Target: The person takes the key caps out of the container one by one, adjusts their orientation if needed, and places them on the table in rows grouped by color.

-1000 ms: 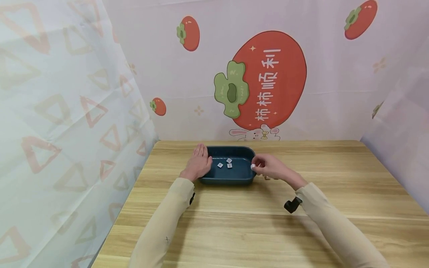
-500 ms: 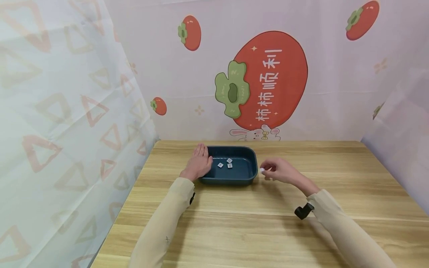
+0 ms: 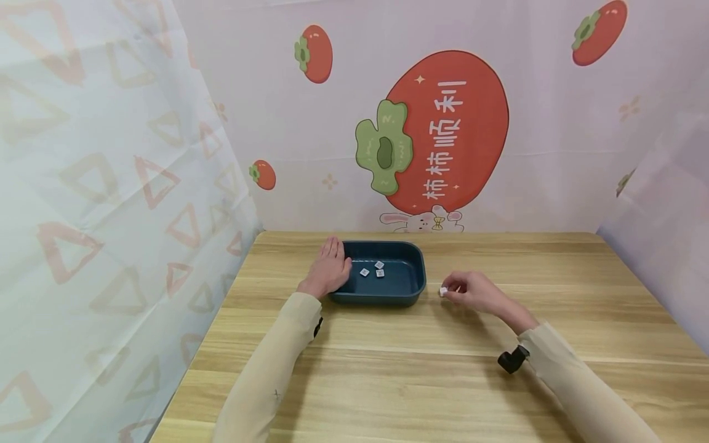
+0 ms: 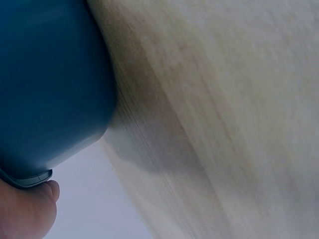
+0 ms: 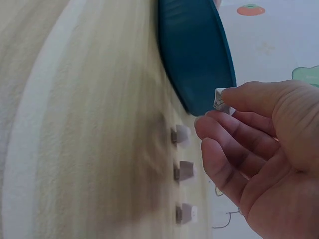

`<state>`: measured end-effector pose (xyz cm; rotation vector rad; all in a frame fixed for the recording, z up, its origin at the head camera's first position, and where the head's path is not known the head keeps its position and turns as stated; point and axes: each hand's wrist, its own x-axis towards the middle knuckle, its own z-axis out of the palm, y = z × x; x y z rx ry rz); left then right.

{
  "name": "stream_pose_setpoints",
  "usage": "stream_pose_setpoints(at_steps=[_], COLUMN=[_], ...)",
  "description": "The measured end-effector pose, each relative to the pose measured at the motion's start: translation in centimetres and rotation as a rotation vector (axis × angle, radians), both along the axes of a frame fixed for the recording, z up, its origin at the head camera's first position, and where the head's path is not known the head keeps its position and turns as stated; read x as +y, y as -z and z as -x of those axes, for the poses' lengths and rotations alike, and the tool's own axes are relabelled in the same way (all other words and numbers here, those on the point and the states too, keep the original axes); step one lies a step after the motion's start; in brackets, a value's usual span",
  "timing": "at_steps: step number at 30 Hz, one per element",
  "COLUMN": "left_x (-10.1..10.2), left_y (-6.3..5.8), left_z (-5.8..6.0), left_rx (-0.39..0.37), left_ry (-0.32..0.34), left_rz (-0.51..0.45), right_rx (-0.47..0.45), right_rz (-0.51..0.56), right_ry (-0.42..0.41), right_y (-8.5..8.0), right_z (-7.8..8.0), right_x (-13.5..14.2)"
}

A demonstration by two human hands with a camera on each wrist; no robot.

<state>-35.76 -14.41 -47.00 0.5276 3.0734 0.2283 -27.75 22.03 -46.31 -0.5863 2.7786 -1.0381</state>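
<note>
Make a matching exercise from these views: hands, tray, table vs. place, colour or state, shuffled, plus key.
1. Left hand
2. Right hand
3. Tray
4. Table

A. Wood-grained
B. Dark blue, three small white pieces inside
C. Against the tray's left end
D. Pinching a small white piece outside the tray

Pairs: 1-C, 2-D, 3-B, 4-A
</note>
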Motion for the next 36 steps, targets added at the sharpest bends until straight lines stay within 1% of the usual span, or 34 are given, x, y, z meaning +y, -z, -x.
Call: stream_pose_setpoints(at_steps=[7,11,16,24,30,36], left_x=[0.0,0.0,0.0,0.0,0.0,0.0], left_y=[-0.1,-0.1,-0.1,-0.5,-0.6,-0.5], left_z=[-0.1,0.0,-0.1,-0.3,-0.3,-0.3], left_rx=[-0.002,-0.001,-0.005,-0.022,-0.015,-0.007], left_ry=[0.004,0.005,0.004,0.006,0.011,0.008], left_rz=[0.007,0.007,0.002,0.006,0.004,0.002], right_rx=[-0.096,-0.100,-0.077,-0.085,-0.080,-0.099], right_rz=[0.065,0.042,-0.001,-0.038,-0.038,-0.052], right_ry=[-0.009,-0.003,-0.006,0.028,0.040,0.033], right_y=[1.2,1.7,2.1,3.1,3.0,2.9], right_z=[-0.3,-0.4,-0.4,-0.5,-0.7,-0.8], right_x=[0.5,0.5,0.6,0.6,0.7,0.8])
